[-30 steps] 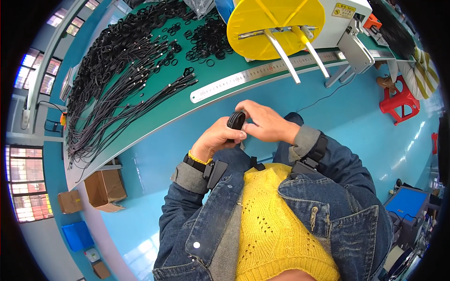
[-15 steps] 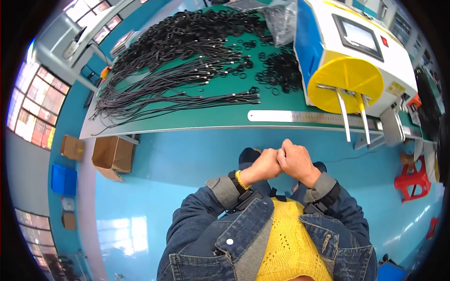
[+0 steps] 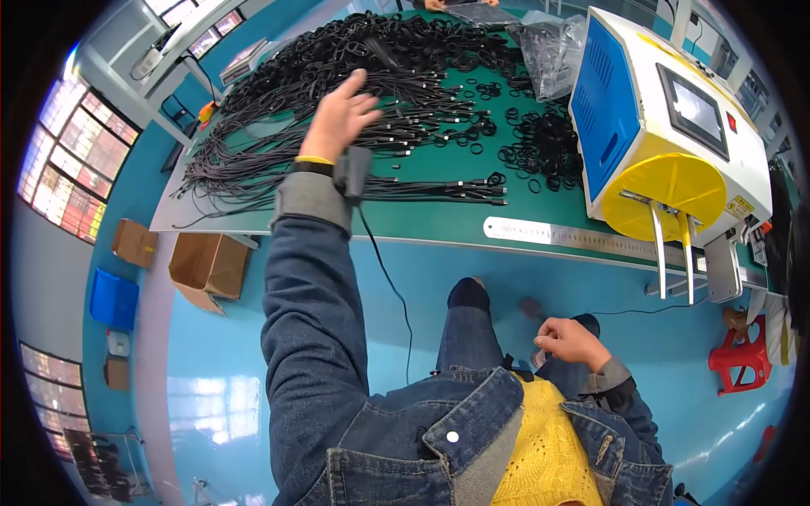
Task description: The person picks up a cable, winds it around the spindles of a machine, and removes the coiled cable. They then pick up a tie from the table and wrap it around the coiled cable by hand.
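Left hand [image 3: 339, 118]: grip spread, palm bare and fingers apart, raised over the black cables [image 3: 278, 139] at the left of the tabletop [image 3: 426, 219]. Blurred dark loop [image 3: 384, 52]: just beyond its fingertips.
Right hand [image 3: 572, 343]: grip curled, above the lap, near and well apart from the tabletop; whether it encloses anything cannot be told.
Black cables: laid lengthwise in rows, most connector ends to the right.
Heap of black coils [image 3: 329, 46]: far left, behind the rows.
Black rings [image 3: 548, 148]: loose pile, between cables and machine.
Machine [image 3: 645, 101]: right, white and blue, with screen; yellow disc [image 3: 675, 179] on its near side, 2 prongs [image 3: 658, 253] projecting.
Metal ruler [image 3: 574, 238]: along the near edge.
Clear plastic bag [image 3: 553, 55]: far, left of the machine.
Red stool [image 3: 742, 358]: floor, right.
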`<action>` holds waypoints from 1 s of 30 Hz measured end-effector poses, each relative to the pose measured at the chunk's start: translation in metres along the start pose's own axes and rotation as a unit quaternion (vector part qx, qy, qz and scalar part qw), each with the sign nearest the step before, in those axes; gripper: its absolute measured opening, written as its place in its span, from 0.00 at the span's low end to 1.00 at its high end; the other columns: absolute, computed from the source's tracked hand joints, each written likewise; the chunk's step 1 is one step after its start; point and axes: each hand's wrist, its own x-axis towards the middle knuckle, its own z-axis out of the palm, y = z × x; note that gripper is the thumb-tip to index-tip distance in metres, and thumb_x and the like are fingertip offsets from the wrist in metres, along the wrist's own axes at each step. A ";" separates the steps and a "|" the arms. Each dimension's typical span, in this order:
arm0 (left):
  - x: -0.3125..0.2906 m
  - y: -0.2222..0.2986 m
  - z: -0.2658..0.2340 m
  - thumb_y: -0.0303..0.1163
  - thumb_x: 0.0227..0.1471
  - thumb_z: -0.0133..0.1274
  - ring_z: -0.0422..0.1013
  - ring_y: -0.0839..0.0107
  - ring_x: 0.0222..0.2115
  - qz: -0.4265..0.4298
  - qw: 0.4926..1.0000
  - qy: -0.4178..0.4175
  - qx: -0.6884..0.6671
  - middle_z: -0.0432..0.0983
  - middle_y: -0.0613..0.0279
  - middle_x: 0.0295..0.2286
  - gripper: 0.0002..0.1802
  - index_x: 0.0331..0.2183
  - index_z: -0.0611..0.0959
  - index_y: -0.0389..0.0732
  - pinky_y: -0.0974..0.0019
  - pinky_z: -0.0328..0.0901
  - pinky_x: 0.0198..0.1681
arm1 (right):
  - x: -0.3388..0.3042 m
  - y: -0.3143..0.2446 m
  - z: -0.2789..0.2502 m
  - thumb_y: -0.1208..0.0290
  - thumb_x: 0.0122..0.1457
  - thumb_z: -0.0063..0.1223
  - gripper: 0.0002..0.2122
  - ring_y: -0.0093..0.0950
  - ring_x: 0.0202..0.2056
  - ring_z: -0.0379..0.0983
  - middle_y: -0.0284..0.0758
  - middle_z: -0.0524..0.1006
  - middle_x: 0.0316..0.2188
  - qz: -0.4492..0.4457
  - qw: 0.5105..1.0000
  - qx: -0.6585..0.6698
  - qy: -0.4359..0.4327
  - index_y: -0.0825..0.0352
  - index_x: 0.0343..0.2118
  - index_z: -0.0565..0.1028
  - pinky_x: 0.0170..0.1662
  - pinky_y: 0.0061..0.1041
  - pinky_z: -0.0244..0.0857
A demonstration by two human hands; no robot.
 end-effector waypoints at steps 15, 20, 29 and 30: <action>-0.032 -0.117 -0.114 0.35 0.44 0.54 0.68 0.53 0.36 0.248 0.654 0.128 0.703 0.74 0.54 0.32 0.10 0.30 0.83 0.42 0.55 0.64 0.40 | 0.022 0.008 0.008 0.67 0.52 0.52 0.11 0.23 0.17 0.70 0.34 0.73 0.16 -0.026 1.000 -0.006 0.013 0.72 0.28 0.72 0.21 0.23 0.62; -0.031 -0.103 -0.139 0.33 0.44 0.54 0.68 0.54 0.36 0.218 0.680 0.037 0.699 0.73 0.55 0.31 0.10 0.32 0.82 0.41 0.56 0.64 0.40 | 0.017 0.004 0.012 0.69 0.54 0.51 0.08 0.19 0.23 0.70 0.32 0.74 0.21 0.028 0.998 0.052 -0.014 0.71 0.30 0.72 0.25 0.20 0.65; -0.055 -0.091 -0.146 0.30 0.45 0.53 0.68 0.55 0.34 0.294 0.647 0.025 0.703 0.73 0.57 0.28 0.06 0.28 0.80 0.40 0.57 0.63 0.39 | 0.007 0.009 0.011 0.70 0.55 0.50 0.07 0.18 0.23 0.69 0.31 0.73 0.21 0.020 0.997 0.069 -0.014 0.70 0.29 0.72 0.25 0.19 0.65; -0.057 -0.085 -0.135 0.29 0.45 0.53 0.68 0.57 0.34 0.351 0.649 0.051 0.673 0.73 0.58 0.28 0.05 0.28 0.79 0.40 0.58 0.62 0.38 | 0.004 0.011 0.012 0.70 0.55 0.49 0.07 0.18 0.23 0.69 0.31 0.73 0.21 0.024 0.997 0.078 -0.009 0.70 0.29 0.72 0.25 0.19 0.65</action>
